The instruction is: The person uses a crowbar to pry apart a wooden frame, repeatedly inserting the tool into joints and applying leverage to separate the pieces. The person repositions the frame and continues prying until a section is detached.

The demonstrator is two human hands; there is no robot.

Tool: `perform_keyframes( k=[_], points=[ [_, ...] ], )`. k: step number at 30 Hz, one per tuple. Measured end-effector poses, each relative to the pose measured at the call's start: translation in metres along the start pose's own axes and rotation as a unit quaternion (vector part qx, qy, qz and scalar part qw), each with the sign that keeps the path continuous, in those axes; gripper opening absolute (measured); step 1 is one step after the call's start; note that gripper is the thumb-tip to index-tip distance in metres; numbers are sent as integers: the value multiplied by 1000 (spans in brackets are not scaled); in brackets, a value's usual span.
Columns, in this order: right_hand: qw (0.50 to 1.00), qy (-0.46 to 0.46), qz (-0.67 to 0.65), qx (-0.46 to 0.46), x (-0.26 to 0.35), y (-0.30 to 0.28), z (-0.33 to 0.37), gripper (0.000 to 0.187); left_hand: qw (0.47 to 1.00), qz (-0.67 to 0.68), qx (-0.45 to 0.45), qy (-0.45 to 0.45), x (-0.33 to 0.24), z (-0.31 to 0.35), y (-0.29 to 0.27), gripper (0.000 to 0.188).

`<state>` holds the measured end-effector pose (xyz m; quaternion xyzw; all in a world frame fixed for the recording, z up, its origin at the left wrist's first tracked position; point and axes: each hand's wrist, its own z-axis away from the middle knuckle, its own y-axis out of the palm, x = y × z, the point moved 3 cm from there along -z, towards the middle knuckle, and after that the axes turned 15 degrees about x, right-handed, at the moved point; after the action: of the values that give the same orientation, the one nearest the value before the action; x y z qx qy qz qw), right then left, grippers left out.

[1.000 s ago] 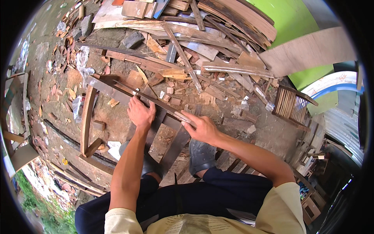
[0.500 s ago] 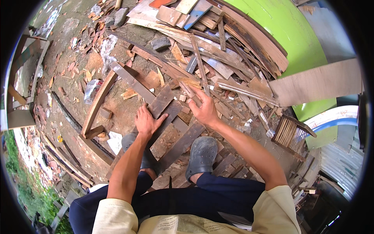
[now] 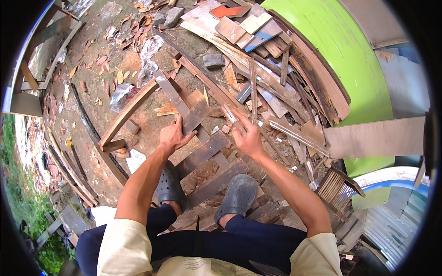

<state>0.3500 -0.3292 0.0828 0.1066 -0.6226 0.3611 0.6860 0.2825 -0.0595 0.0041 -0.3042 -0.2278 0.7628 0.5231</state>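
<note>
My left hand (image 3: 172, 135) grips the near left end of a short dark board (image 3: 195, 114), thumb along its near edge and fingers at its left side. This board lies across a long narrow slat (image 3: 171, 94). To the right, my right hand (image 3: 249, 140) is closed around a slim brown and whitish stick-like piece (image 3: 234, 120); its exact kind is unclear. Nearer me, a dark cross slat (image 3: 202, 155) and another dark slat (image 3: 218, 183) lie in the wooden frame between my dark clogs (image 3: 239, 195).
A curved timber leg (image 3: 126, 110) rises left of the slats. Scrap boards (image 3: 294, 73) are heaped at the far right beside a green panel (image 3: 322, 37). A grey stone (image 3: 214, 60) lies beyond my hands. At right stands a small slatted wooden piece (image 3: 338, 188).
The view has shifted, so the surroundings sit further right. My left hand has moved the short board away and leftward, off the dark cross slat. My right hand still holds the slim piece.
</note>
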Motion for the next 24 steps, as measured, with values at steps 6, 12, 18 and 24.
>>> perform_keyframes(
  k=[6,12,18,24],
  points=[
    [1000,-13,20,4,-10,12,-3,58,999,30,37,-19,7,-5,2,101],
    [1000,-3,-13,-6,-8,20,-14,60,989,120,11,82,30,2,2,102],
    [996,-59,59,-33,-8,20,-19,59,986,107,72,107,39,2,13,91],
    [999,-27,40,-10,2,17,-10,57,980,131,61,137,45,-7,4,93]
  ],
)
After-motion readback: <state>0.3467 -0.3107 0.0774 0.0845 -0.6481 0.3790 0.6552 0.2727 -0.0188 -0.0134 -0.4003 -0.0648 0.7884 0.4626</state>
